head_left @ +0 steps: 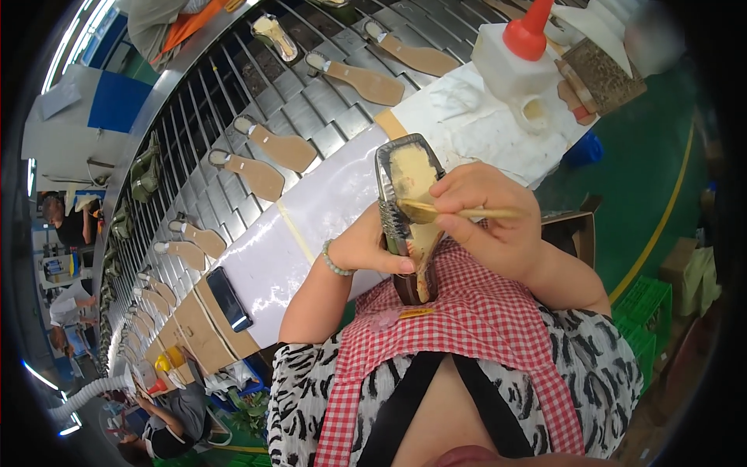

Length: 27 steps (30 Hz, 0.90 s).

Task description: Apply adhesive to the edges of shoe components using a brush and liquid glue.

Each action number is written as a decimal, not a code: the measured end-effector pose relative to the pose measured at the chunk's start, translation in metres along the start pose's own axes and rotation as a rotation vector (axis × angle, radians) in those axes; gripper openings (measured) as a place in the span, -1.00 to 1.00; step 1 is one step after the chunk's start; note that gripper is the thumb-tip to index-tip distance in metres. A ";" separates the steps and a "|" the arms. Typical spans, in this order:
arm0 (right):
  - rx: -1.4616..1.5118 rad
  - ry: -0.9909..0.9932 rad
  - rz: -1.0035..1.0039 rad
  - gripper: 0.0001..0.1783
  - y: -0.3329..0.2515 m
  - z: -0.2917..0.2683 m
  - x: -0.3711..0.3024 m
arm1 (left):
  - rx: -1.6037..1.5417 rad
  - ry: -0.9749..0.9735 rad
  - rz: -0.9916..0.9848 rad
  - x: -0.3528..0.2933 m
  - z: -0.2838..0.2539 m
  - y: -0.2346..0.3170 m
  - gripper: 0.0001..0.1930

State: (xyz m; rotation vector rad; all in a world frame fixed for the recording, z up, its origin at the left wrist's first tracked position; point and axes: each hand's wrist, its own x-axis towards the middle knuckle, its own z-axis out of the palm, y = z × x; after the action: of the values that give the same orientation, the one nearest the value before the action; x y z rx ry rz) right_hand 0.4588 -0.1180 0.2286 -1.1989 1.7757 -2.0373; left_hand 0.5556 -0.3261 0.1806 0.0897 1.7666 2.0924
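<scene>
My left hand [367,244] is closed round a dark shoe upper on a last [412,165], held bottom up in front of my chest. Its underside is pale yellow in the middle, with the dark material folded in along the rim. Between the thumb and fingers of my right hand [493,219] is a brush [420,211] with a thin wooden handle. The brush head touches the middle of the shoe's underside. Tan shoe soles [260,177] lie beyond on the slatted metal conveyor [204,124], several of them in pairs.
At the far right of the white-covered bench [334,194] stands a white squeeze bottle [510,66] with a red nozzle, beside a brown block [599,76]. A phone [228,299] lies on cardboard at the left. Green crates [647,311] stand on the floor at right. Other people are along the conveyor.
</scene>
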 end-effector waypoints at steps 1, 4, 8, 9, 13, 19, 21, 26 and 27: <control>-0.123 -0.048 -0.087 -0.84 -0.002 -0.001 0.000 | -0.004 -0.001 -0.002 0.000 0.000 -0.002 -0.10; -0.093 -0.088 -0.059 -0.83 -0.001 -0.002 -0.005 | -0.036 0.022 0.021 0.000 0.002 -0.008 -0.13; -0.060 -0.135 -0.015 -0.84 -0.004 -0.002 -0.011 | -0.108 0.011 0.010 -0.002 0.002 -0.011 -0.15; -0.001 -0.138 0.018 -0.84 -0.003 -0.003 -0.011 | -0.122 -0.004 -0.011 -0.002 0.002 -0.010 -0.15; 0.189 -0.155 0.176 -0.85 -0.003 -0.008 -0.008 | -0.130 -0.005 -0.018 0.000 0.004 -0.006 -0.14; -0.120 -0.120 -0.080 -0.87 -0.007 -0.010 0.001 | -0.074 -0.044 -0.018 0.000 0.001 -0.011 -0.13; -0.087 -0.174 -0.063 -0.87 -0.008 -0.012 0.000 | -0.069 -0.093 -0.099 -0.001 -0.002 -0.013 -0.10; 0.100 -0.251 0.089 -0.88 -0.005 -0.015 0.000 | -0.056 -0.071 -0.030 0.001 0.005 -0.007 -0.11; 0.089 -0.211 0.075 -0.88 -0.006 -0.015 0.001 | -0.064 -0.044 0.010 0.001 0.006 -0.007 -0.13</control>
State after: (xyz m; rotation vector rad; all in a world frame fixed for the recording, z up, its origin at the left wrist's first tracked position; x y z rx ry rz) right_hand 0.4500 -0.1057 0.2352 -1.2499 1.5909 -1.8518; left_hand 0.5582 -0.3191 0.1747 0.1263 1.6756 2.1356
